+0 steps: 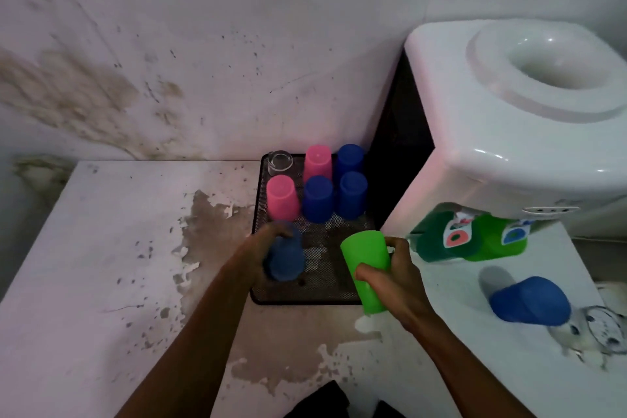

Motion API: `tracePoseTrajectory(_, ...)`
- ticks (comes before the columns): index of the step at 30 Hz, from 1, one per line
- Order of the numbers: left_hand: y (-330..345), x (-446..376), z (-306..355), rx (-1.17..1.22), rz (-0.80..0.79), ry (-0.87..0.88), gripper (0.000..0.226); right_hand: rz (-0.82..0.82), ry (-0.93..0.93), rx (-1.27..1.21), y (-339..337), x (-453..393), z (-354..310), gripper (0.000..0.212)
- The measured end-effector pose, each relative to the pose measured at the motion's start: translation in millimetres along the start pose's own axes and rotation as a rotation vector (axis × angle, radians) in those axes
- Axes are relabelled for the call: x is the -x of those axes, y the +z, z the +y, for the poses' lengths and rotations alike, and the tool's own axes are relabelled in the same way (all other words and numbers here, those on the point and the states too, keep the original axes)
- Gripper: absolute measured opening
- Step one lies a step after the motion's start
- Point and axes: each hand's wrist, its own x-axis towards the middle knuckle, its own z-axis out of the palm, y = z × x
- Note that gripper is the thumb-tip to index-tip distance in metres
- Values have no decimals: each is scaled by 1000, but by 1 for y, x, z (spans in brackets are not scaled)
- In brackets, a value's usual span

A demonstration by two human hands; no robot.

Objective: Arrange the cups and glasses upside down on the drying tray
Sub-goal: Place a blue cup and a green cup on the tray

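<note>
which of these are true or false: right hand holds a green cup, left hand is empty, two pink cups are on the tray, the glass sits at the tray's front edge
1. The right hand holds a green cup: true.
2. The left hand is empty: false, it grips a blue cup.
3. Two pink cups stand on the tray: true.
4. The glass sits at the front edge: false, it is at the back left corner.

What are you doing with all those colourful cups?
A person is setting cups upside down on a black mesh drying tray. The left hand holds a blue cup over the tray's front left part. The right hand holds a green cup at the tray's front right edge. Two pink cups, three blue ones and a clear glass already stand at the back. Another blue cup lies on its side to the right.
</note>
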Motion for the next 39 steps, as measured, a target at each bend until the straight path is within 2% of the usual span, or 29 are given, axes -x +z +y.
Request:
tracePoseTrajectory(2, -4, -8, 3, -334, 208, 125, 76, -1, 11, 54, 3, -10, -7, 66)
tracePoseTrajectory(3, -5, -8, 4, -518, 307, 219, 81, 1, 6, 97, 5, -15, -10, 65)
tracePoseTrajectory(6, -6, -9, 8, -918, 440, 467, 70, 26, -39, 256, 12, -30, -18, 61)
tracePoseTrajectory(12, 3, -12, 7, -1241, 511, 504, 61, 13, -129, 472, 35, -56, -30, 63)
tracePoseTrajectory(19, 13, -17, 12, -1281, 558, 510, 83, 36, -144, 555, 51, -68, -38, 68)
tracePoseTrajectory(22, 15, -19, 10, -1258, 527, 520, 90, 41, -177, 584, 55, -69, -37, 67)
tracePoseTrajectory(30, 5, -22, -4, -1138, 462, 664, 85, 33, -249, 661, 74, -72, -35, 70)
tracePoseTrajectory(39, 2, -23, -5, -1142, 483, 698, 86, 62, -244, 505, 84, -73, -26, 75)
